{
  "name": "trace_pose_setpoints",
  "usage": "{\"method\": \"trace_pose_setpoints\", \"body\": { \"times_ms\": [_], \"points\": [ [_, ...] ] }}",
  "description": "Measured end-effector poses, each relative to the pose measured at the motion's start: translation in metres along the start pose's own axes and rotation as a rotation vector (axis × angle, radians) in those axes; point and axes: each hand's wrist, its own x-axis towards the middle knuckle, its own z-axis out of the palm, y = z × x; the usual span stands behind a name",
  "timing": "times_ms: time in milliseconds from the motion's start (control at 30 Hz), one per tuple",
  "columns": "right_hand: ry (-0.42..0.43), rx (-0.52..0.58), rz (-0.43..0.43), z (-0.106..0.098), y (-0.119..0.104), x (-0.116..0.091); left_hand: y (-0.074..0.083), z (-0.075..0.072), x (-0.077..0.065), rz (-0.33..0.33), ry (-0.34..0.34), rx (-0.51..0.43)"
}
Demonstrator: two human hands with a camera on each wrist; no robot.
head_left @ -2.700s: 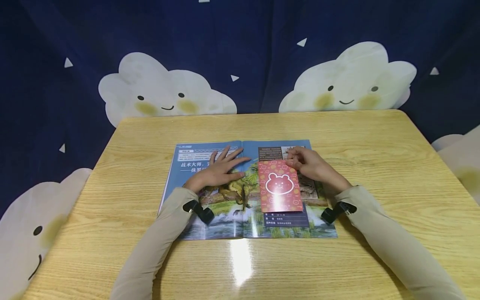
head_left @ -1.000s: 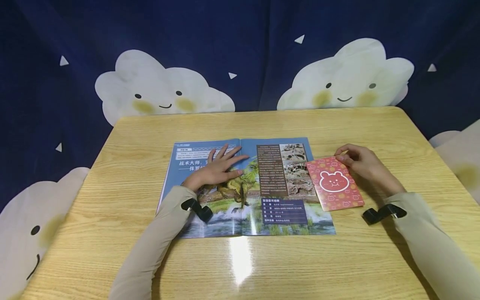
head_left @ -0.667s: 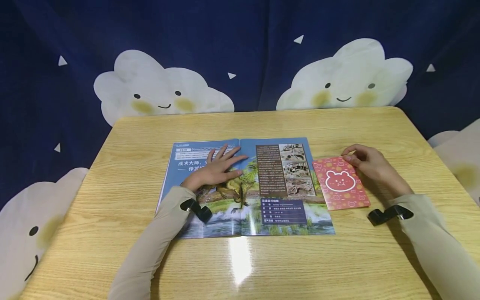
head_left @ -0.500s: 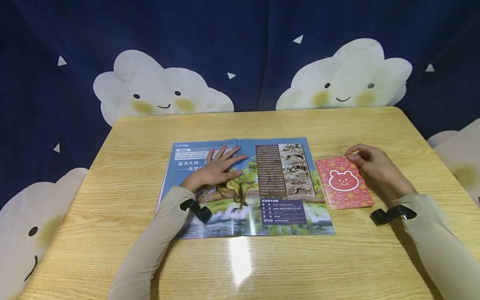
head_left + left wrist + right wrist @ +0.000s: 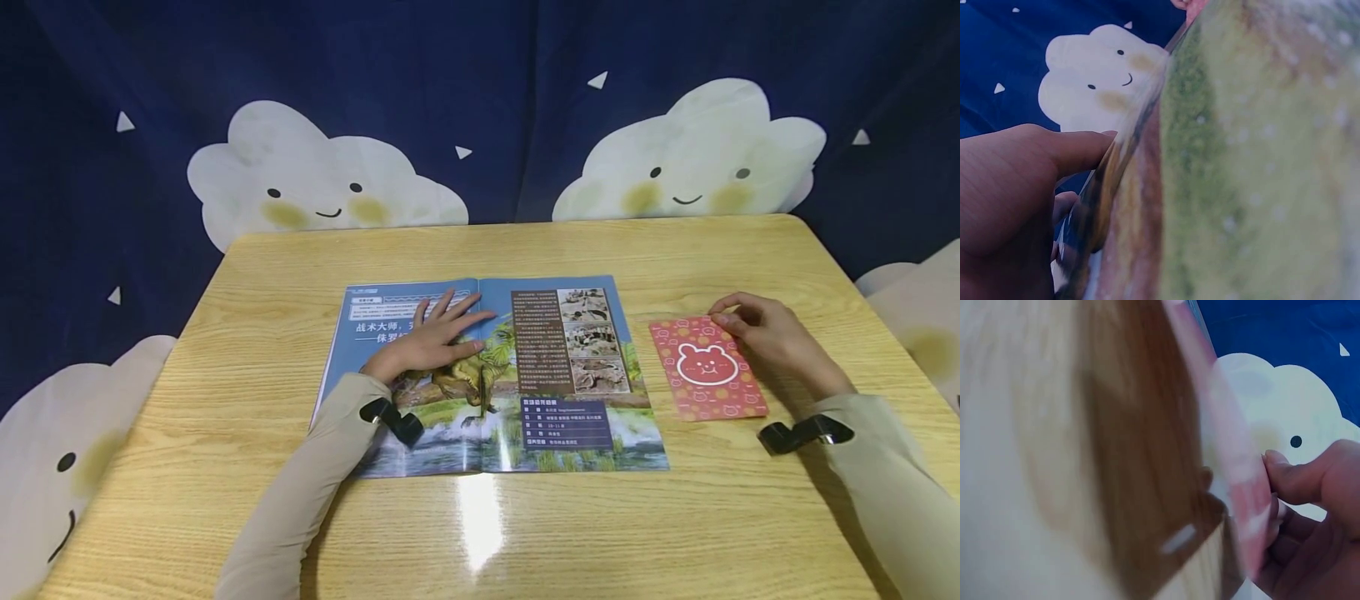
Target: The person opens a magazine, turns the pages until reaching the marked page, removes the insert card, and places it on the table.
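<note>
A magazine [image 5: 577,446] lies spread at a double page with dinosaur pictures and text on the wooden table. My left hand [image 5: 426,343] rests on its left page, fingers straight and spread toward the fold. In the left wrist view, that hand's thumb [image 5: 1082,150] lies against the glossy page. Just right of the magazine is a thin red card [image 5: 707,367] printed with a white-outlined bear face. My right hand [image 5: 780,337] pinches the card's upper right corner between thumb and fingers. The right wrist view shows the card [image 5: 1250,506] edge-on, above a dark shadow on the wood.
The wooden table [image 5: 480,250] reaches back to a dark blue curtain [image 5: 517,100] printed with smiling clouds. A bright light reflection lies on the wood in front of the magazine. Each wrist wears a small black camera [image 5: 806,433].
My right hand has carried the red card from over the magazine's right page to the right, past its edge. That page is now uncovered. The left hand has stayed put.
</note>
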Motion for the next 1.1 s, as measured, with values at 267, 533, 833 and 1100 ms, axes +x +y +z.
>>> {"method": "trace_pose_setpoints", "body": {
  "times_ms": [267,533,833,1100],
  "points": [
    [-0.003,-0.004,0.03,-0.003,0.005,0.001,0.001,-0.002,-0.001,-0.008,0.002,0.008],
    [-0.004,-0.01,0.043,-0.004,0.009,0.0,0.0,-0.001,-0.001,0.004,0.007,-0.005],
    [-0.014,-0.008,0.083,-0.003,0.016,-0.003,-0.002,0.003,0.0,0.0,0.008,0.018],
    [0.019,-0.014,0.088,-0.002,0.016,-0.001,-0.001,0.001,0.001,-0.006,0.0,0.028]
  ]
}}
